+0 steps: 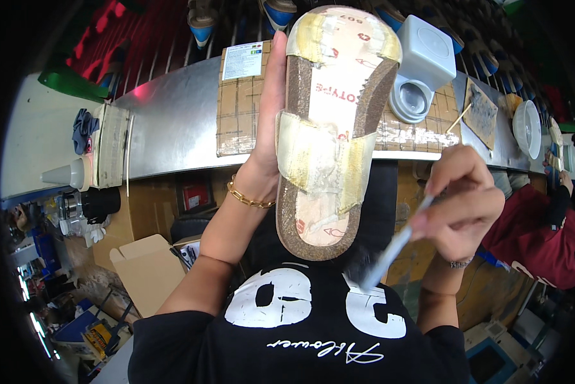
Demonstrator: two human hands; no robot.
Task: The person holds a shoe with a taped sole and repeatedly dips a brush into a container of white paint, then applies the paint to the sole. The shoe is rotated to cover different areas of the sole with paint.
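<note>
In my left hand [268, 137] is an unfinished sandal [332, 137], held up by its edge with the underside facing me. The sole has a brown speckled rim and a pale insole board with red print. Two strap ends are folded over it, with yellowish, glue-like patches. My right hand [463, 208] pinches the pale handle of a brush [390, 253], slightly blurred. Its dark bristles hang below and right of the sandal's lower end, apart from it. A white plastic container [431, 51] with a round open mouth stands behind the sandal.
A flattened cardboard sheet [236, 121] lies on the metal bench [166, 115]. To the right are a smeared board [480, 121] with a thin stick and a white bowl [526, 128]. Blue-soled shoes [201, 32] sit on far rollers. A person's maroon sleeve [537, 237] shows at right.
</note>
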